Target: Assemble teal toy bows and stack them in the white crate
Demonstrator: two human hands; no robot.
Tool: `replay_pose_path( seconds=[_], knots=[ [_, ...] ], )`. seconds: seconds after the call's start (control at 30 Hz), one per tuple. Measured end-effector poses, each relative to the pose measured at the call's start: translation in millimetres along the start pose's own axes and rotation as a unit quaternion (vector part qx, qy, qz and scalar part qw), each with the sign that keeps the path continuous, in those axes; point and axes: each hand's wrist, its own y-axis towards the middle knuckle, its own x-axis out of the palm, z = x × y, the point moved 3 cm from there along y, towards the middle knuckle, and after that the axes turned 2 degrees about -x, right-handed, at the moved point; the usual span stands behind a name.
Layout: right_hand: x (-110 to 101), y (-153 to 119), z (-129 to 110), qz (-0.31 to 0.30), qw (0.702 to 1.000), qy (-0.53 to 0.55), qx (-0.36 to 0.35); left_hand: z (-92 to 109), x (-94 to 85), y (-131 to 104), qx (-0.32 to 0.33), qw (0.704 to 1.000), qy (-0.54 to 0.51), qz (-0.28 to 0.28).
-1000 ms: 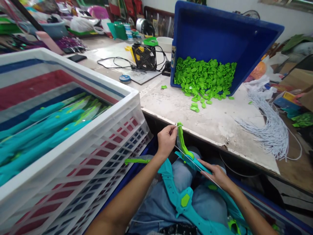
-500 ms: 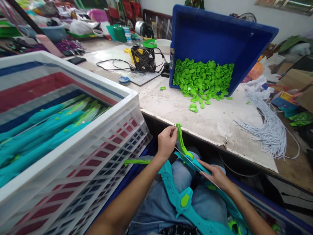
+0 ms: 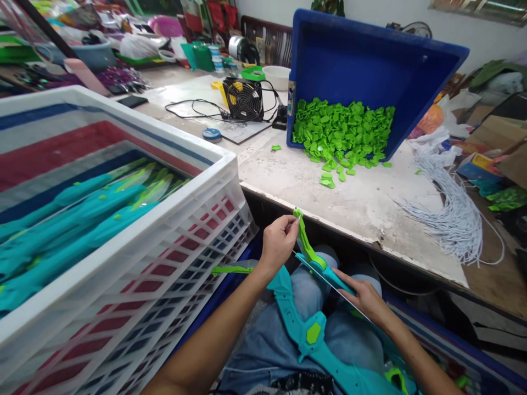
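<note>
My left hand (image 3: 280, 239) pinches a thin white cord (image 3: 325, 278) at the green tip of a toy bow limb (image 3: 305, 237). From there the cord runs down past my right hand. My right hand (image 3: 366, 296) is wrapped round the teal part (image 3: 338, 278) of that same toy bow, just below its green limb. Across my lap lies another teal toy bow piece (image 3: 293, 323) with a green inlay (image 3: 313, 332); a second green limb (image 3: 233, 269) sticks out to the left behind my left forearm. Whether these teal parts join is hidden.
At left stands a white crate (image 3: 197, 181) holding several teal toy bows (image 3: 82, 236). A tilted blue bin (image 3: 370, 60) spills green pieces (image 3: 346, 131) onto the table (image 3: 280, 181). White cords (image 3: 457, 219) hang at right; a small fan (image 3: 244, 100) sits behind.
The green limb tip and my left hand have shifted slightly left and down. The cord stays pinched at the tip, and my right hand keeps its grip.
</note>
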Motion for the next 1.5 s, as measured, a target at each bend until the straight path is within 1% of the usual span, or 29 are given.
replay_pose_path(
  seconds=[0.17, 0.3, 0.43, 0.5, 0.57, 0.63, 0.7, 0.73, 0.8, 0.87, 0.97, 1.07, 1.17, 1.27, 1.33, 1.37, 1.43, 1.5],
  knots=[
    [0.2, -2.9, -5.5, 0.007, 0.999, -0.03, -0.011, 3.3, 0.3, 3.9, -0.018, 1.0, -0.007, -0.011],
    [9.5, -7.9, -5.5, 0.028, 0.995, -0.09, -0.029, 1.3, -4.9, 1.8, -0.033, 0.999, -0.009, 0.016],
    [21.5, -15.1, -5.3, 0.055, 0.983, -0.171, -0.038, -3.0, -11.8, -6.0, -0.021, 0.999, 0.019, 0.019],
    [22.3, -17.5, -8.3, 0.064, 0.98, -0.185, -0.045, -5.2, -16.0, -12.1, -0.023, 0.999, 0.029, 0.035],
    [16.3, -15.4, -16.4, 0.09, 0.979, -0.176, -0.056, -7.0, -20.3, -18.7, -0.026, 0.997, 0.038, 0.058],
    [3.9, -5.2, -31.7, 0.144, 0.976, -0.147, -0.066, -8.7, -23.5, -24.7, -0.028, 0.996, 0.041, 0.074],
    [-9.8, 15.0, -55.1, 0.202, 0.971, -0.092, -0.084, -10.4, -25.6, -29.2, -0.029, 0.996, 0.037, 0.078],
    [-15.2, 28.7, -69.1, 0.221, 0.969, -0.055, -0.099, -11.3, -26.3, -30.8, -0.029, 0.996, 0.034, 0.075],
    [-21.3, 60.0, -98.3, 0.23, 0.964, 0.03, -0.133, -13.1, -27.5, -33.0, -0.03, 0.997, 0.032, 0.069],
    [-21.6, 90.5, -123.2, 0.216, 0.959, 0.106, -0.152, -14.8, -28.7, -33.9, -0.03, 0.997, 0.035, 0.063],
    [-18.0, 121.6, -144.6, 0.192, 0.954, 0.173, -0.15, -17.1, -30.4, -33.9, -0.028, 0.997, 0.039, 0.059],
    [-18.3, 131.3, -151.4, 0.18, 0.956, 0.167, -0.159, -18.1, -30.8, -33.7, -0.026, 0.998, 0.037, 0.051],
    [-21.8, 130.8, -155.2, 0.164, 0.963, 0.096, -0.192, -17.4, -30.1, -33.8, -0.02, 0.998, 0.035, 0.045],
    [-22.4, 130.8, -157.5, 0.163, 0.964, 0.015, -0.209, -19.2, -28.2, -31.6, -0.04, 0.999, 0.022, 0.029],
    [-21.4, 133.2, -155.7, 0.179, 0.962, -0.027, -0.207, -22.0, -26.5, -27.9, -0.054, 0.998, 0.006, 0.017],
    [-21.3, 135.1, -153.3, 0.191, 0.959, -0.042, -0.204, -23.0, -25.6, -25.3, -0.048, 0.999, 0.003, 0.016],
    [-24.6, 141.0, -145.3, 0.223, 0.951, -0.065, -0.202, -23.8, -22.9, -20.0, -0.011, 1.0, -0.005, 0.016],
    [-36.3, 150.0, -132.8, 0.264, 0.94, -0.079, -0.199, -24.4, -19.4, -16.0, 0.023, 0.999, -0.03, 0.012]
  ],
)
